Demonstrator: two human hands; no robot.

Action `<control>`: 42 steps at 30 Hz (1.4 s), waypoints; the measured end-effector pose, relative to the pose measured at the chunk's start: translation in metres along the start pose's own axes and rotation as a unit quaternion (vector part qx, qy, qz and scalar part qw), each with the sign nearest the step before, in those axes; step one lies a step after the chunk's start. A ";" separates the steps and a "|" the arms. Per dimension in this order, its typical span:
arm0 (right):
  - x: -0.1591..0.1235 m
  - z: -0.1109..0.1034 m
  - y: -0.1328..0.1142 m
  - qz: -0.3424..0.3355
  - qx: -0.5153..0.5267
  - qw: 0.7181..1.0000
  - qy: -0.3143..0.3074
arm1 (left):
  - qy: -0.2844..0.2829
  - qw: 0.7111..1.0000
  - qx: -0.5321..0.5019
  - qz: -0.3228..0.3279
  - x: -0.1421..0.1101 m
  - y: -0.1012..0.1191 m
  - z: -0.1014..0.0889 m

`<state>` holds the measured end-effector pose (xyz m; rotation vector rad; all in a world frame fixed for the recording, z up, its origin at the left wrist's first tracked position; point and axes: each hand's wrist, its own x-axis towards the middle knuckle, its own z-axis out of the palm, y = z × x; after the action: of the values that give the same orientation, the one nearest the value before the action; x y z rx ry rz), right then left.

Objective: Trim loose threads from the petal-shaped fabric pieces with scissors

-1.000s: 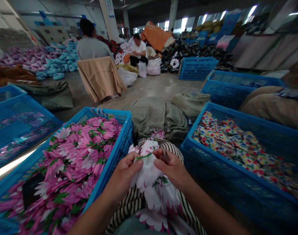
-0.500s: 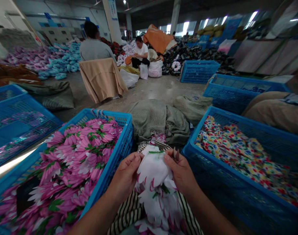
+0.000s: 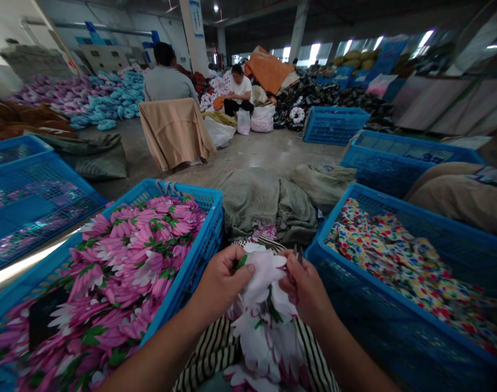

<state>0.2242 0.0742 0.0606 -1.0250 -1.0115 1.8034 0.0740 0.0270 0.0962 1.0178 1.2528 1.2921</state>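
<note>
My left hand (image 3: 221, 280) and my right hand (image 3: 305, 288) both pinch a white petal-shaped fabric flower piece (image 3: 264, 272) held over my lap. A small metal tool (image 3: 298, 253) pokes up from my right hand's fingers. More white and pink flower pieces (image 3: 264, 337) hang below on a black-and-white striped cloth (image 3: 209, 354). A blue crate (image 3: 203, 239) full of pink fabric flowers (image 3: 126, 272) stands at my left.
A blue crate (image 3: 354, 193) with colourful printed fabric pieces (image 3: 399, 256) stands at my right. More blue crates (image 3: 31, 190) are left and further back right. Grey sacks (image 3: 264, 198) lie ahead. Two people (image 3: 166, 79) sit beyond among fabric piles.
The camera tilted slightly. My hands drew closer together and turned the white flower piece, its petals now spreading between my thumbs.
</note>
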 end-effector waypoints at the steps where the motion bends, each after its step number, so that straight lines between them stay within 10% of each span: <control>1: 0.000 -0.005 -0.005 -0.046 -0.036 0.998 -0.017 | -0.007 1.000 0.010 -0.027 -0.001 0.004 0.000; 5: -0.010 -0.014 -0.029 -0.215 -0.251 0.936 -0.116 | -0.031 0.995 0.030 -0.095 -0.003 0.012 0.001; 10: -0.017 -0.008 -0.048 -0.262 -0.465 0.827 -0.174 | -0.045 0.993 0.040 -0.099 -0.006 0.012 0.001; 20: -0.002 -0.016 -0.057 -0.231 -0.498 0.771 -0.323 | -0.175 0.976 0.038 -0.122 -0.008 0.014 0.001; 31: -0.003 -0.013 -0.053 -0.215 -0.461 0.797 -0.326 | -0.172 0.974 -0.008 -0.149 -0.009 0.015 0.002; 38: 0.001 -0.024 -0.032 -0.144 -0.188 0.953 -0.189 | -0.108 0.960 -0.124 -0.225 -0.010 0.009 0.002; 42: 0.007 -0.024 -0.003 -0.007 -0.003 0.978 -0.210 | -0.044 0.943 -0.237 -0.229 -0.004 0.007 0.004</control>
<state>0.2438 0.0877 0.0535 -0.6463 -1.2680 2.0553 0.0774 0.0238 0.1043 0.4004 0.9650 1.0878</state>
